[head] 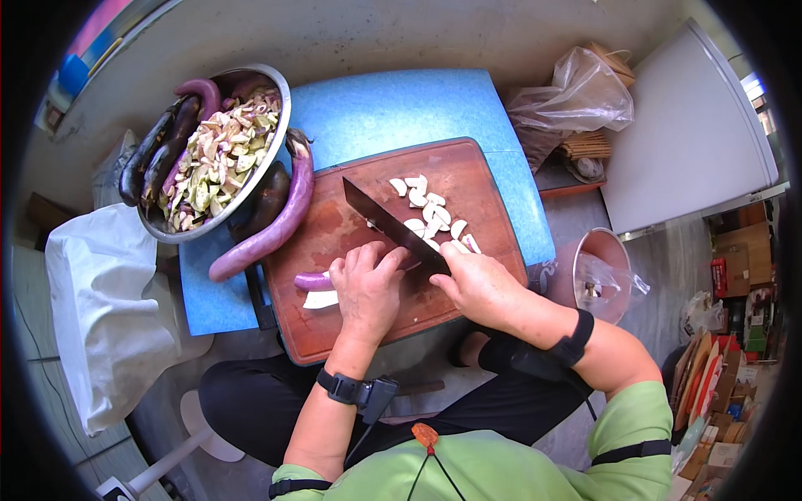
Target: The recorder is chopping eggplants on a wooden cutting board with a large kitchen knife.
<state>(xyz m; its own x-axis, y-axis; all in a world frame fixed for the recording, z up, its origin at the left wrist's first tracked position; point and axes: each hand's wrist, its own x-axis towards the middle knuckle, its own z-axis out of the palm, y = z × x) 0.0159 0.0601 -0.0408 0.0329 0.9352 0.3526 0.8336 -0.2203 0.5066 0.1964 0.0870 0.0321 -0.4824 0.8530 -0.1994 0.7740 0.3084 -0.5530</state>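
My right hand (479,285) is closed around the handle of a cleaver (395,224), whose dark blade slants across the cutting board (326,206). Under the fingers of my left hand (368,291), lengths of split purple eggplant (313,282) are pressed to the board, one showing a white cut face. The blade stands right beside my left fingertips, and its edge is hidden. Several white eggplant slices (435,213) lie scattered on the blade's far right side. A whole purple eggplant (291,210) rests partly over the board's left edge, next to a darker eggplant (268,197).
A metal bowl (283,119) holds cut eggplant pieces and whole eggplants at the back left of the blue table (401,100). White cloth (100,300) drapes something on the left. To the right are a bin (564,269) with a plastic liner and a white cabinet-like appliance (689,138).
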